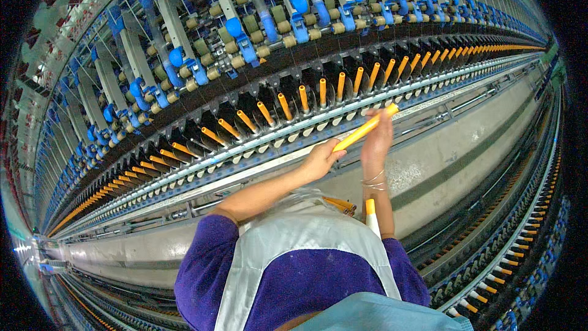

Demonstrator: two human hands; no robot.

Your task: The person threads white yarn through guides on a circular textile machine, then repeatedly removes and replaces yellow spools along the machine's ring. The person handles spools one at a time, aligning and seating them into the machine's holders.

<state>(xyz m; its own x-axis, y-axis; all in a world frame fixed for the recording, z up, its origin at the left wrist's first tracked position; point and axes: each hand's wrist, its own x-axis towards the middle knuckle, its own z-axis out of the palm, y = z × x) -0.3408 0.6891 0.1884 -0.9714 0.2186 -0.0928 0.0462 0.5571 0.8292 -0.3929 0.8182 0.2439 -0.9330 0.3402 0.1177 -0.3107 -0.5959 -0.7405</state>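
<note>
Hands [320,160] meet a yellow tube [359,133] beside open floor [432,159], left gripping its end, right's hold unclear.

Ahead, a metal rail [294,125] and 1 row of orange tubes [323,93] block me. Right of my right grip [376,140], I could pass above the grey floor [435,162].

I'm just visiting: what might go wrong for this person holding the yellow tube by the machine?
The yellow tube might slip, since the left hand holds it near one end. The right hand has thin bracelets at its wrist; these could perhaps snag on the row of orange tubes if it reaches in.
</note>
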